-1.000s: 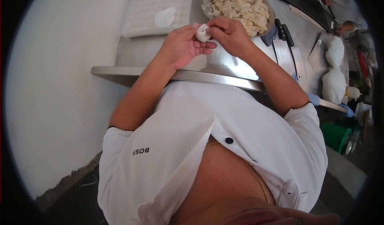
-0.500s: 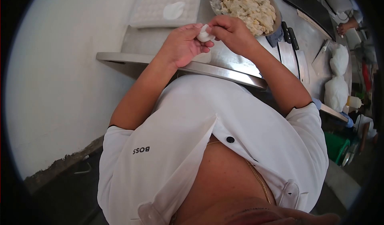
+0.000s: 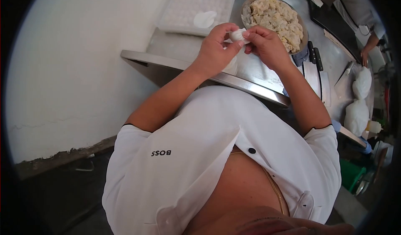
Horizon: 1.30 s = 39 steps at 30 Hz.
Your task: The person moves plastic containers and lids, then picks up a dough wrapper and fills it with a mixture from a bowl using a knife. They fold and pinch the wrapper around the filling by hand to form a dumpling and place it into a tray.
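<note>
A small white dumpling is pinched between both my hands above the steel table. My left hand cups it from below and the left, fingers curled around it. My right hand grips its right side with the fingertips. Just behind my right hand stands a metal bowl of pale chunky filling. To the left of the bowl lies a white tray with one dough round on it.
Two black-handled cleavers lie flat to the right of the bowl. Farther right are white bags and a squeeze bottle. Another person's arm shows at the far right. A white wall is on the left.
The view has shifted, so table, bowl and tray sit lower and more to the right in frame. Both hands stay together on the dumpling, fingers working at it.
</note>
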Each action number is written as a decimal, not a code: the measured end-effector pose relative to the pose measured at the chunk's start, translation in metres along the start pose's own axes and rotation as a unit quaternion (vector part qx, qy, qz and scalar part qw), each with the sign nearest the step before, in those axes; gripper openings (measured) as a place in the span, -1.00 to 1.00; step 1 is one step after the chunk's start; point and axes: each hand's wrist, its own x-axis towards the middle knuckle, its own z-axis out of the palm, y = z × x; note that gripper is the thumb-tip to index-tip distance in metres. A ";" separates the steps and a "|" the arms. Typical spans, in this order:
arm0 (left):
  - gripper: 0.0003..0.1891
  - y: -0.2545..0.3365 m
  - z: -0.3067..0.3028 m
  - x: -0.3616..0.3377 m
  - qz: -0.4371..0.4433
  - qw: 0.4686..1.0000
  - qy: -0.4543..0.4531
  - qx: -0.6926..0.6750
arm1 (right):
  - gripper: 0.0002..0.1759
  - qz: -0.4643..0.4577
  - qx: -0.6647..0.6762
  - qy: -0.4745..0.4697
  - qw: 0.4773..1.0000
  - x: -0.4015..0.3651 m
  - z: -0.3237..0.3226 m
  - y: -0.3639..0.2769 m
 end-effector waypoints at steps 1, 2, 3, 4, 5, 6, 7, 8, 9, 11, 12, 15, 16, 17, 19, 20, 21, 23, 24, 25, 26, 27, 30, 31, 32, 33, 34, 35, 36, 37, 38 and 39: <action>-0.66 0.008 -0.004 0.004 -0.140 0.981 0.007 -0.131 | -0.74 0.000 0.002 0.002 1.000 0.000 0.001 -0.002; -0.66 0.014 -0.006 0.006 -0.278 0.925 0.014 -0.258 | -0.75 -0.016 -0.036 0.011 0.999 -0.001 0.002 -0.005; -0.66 0.014 -0.011 0.008 -0.283 0.923 0.012 -0.260 | -0.76 -0.030 -0.074 0.021 0.997 -0.003 0.002 -0.005; -0.66 0.011 -0.019 0.011 -0.315 0.883 -0.052 -0.345 | -0.76 -0.025 -0.074 0.027 0.997 -0.003 0.002 -0.003; -0.65 0.007 -0.022 0.013 -0.343 0.828 -0.118 -0.427 | -0.75 -0.062 -0.106 0.005 0.992 -0.004 0.003 -0.001; -0.65 0.005 -0.021 0.012 -0.347 0.822 -0.126 -0.433 | -0.74 -0.097 -0.140 -0.017 0.985 -0.005 0.003 0.000; -0.67 0.002 -0.019 0.011 -0.338 0.831 -0.115 -0.426 | -0.74 -0.111 -0.201 -0.009 0.973 -0.006 0.004 0.001; -0.68 0.000 -0.017 0.009 -0.330 0.840 -0.101 -0.418 | -0.74 -0.103 -0.205 -0.003 0.973 -0.008 0.005 0.002; -0.70 -0.004 -0.015 0.008 -0.335 0.841 -0.082 -0.417 | -0.74 -0.105 -0.211 0.006 0.972 -0.008 0.007 0.002; -0.71 -0.008 -0.014 0.008 -0.332 0.847 -0.066 -0.410 | -0.74 -0.097 -0.198 0.021 0.975 -0.003 0.005 0.008; -0.71 -0.010 -0.015 0.007 -0.328 0.855 -0.050 -0.398 | -0.74 -0.093 -0.202 0.019 0.975 0.000 0.005 0.008; -0.73 -0.007 -0.018 0.008 -0.332 0.851 -0.043 -0.404 | -0.73 -0.012 -0.059 0.020 0.998 0.004 0.005 0.006; -0.73 -0.006 -0.019 0.008 -0.330 0.850 -0.039 -0.409 | -0.74 -0.015 -0.087 0.012 0.996 0.005 0.005 0.008; -0.73 -0.006 -0.019 0.008 -0.334 0.846 -0.038 -0.415 | -0.74 -0.017 -0.115 0.004 0.993 0.006 0.005 0.009; -0.72 -0.008 -0.023 0.006 -0.336 0.840 -0.030 -0.424 | -0.74 -0.037 -0.166 -0.003 0.985 0.008 0.010 0.012; -0.72 -0.010 -0.025 0.006 -0.345 0.840 -0.031 -0.418 | -0.74 -0.060 -0.212 -0.005 0.975 0.010 0.013 0.013; -0.72 -0.012 -0.028 0.007 -0.354 0.839 -0.032 -0.411 | -0.74 -0.059 -0.215 -0.010 0.975 0.013 0.015 0.011; -0.72 -0.016 -0.036 0.008 -0.351 0.844 -0.013 -0.406 | -0.73 -0.108 -0.329 -0.003 0.938 0.021 0.020 0.003; -0.71 -0.019 -0.042 0.009 -0.350 0.848 0.003 -0.398 | -0.73 -0.109 -0.330 -0.009 0.937 0.028 0.023 -0.001; -0.71 -0.022 -0.049 0.011 -0.349 0.848 0.009 -0.398 | -0.71 -0.192 -0.389 0.010 0.901 0.035 0.027 -0.003; -0.70 -0.026 -0.058 0.014 -0.349 0.849 0.020 -0.397 | -0.68 -0.274 -0.441 0.029 0.854 0.043 0.032 -0.005; -0.69 -0.029 -0.066 0.017 -0.348 0.850 0.030 -0.395 | -0.68 -0.277 -0.441 0.023 0.853 0.048 0.042 -0.008; -0.68 -0.036 -0.091 0.025 -0.327 0.852 0.028 -0.409 | -0.62 -0.278 -0.512 -0.033 0.812 0.070 0.069 -0.012; -0.68 -0.036 -0.101 0.029 -0.323 0.854 0.034 -0.407 | -0.61 -0.249 -0.504 -0.029 0.827 0.084 0.074 -0.009; -0.65 -0.035 -0.112 0.032 -0.332 0.863 0.044 -0.379 | -0.59 -0.219 -0.495 -0.025 0.840 0.098 0.079 -0.006; -0.62 -0.037 -0.122 0.037 -0.341 0.870 0.052 -0.351 | -0.60 -0.223 -0.449 -0.027 0.865 0.117 0.080 -0.002; -0.62 -0.044 -0.132 0.042 -0.338 0.872 0.055 -0.350 | -0.60 -0.227 -0.450 -0.029 0.863 0.139 0.083 0.000; -0.58 -0.057 -0.141 0.046 -0.335 0.921 0.080 -0.181 | -0.60 -0.188 -0.407 -0.022 0.894 0.162 0.085 0.002; -0.54 -0.070 -0.149 0.048 -0.322 0.941 0.102 -0.006 | -0.59 -0.146 -0.364 -0.013 0.920 0.187 0.085 0.006; -0.54 -0.085 -0.158 0.048 -0.321 0.941 0.102 -0.007 | -0.57 -0.170 -0.375 -0.002 0.911 0.217 0.083 0.012; -0.51 -0.102 -0.167 0.046 -0.257 0.947 0.046 0.186 | -0.57 -0.169 -0.375 -0.002 0.911 0.250 0.081 0.021; -0.48 -0.114 -0.173 0.046 -0.182 0.911 -0.013 0.370 | -0.53 -0.175 -0.403 0.022 0.898 0.283 0.078 0.031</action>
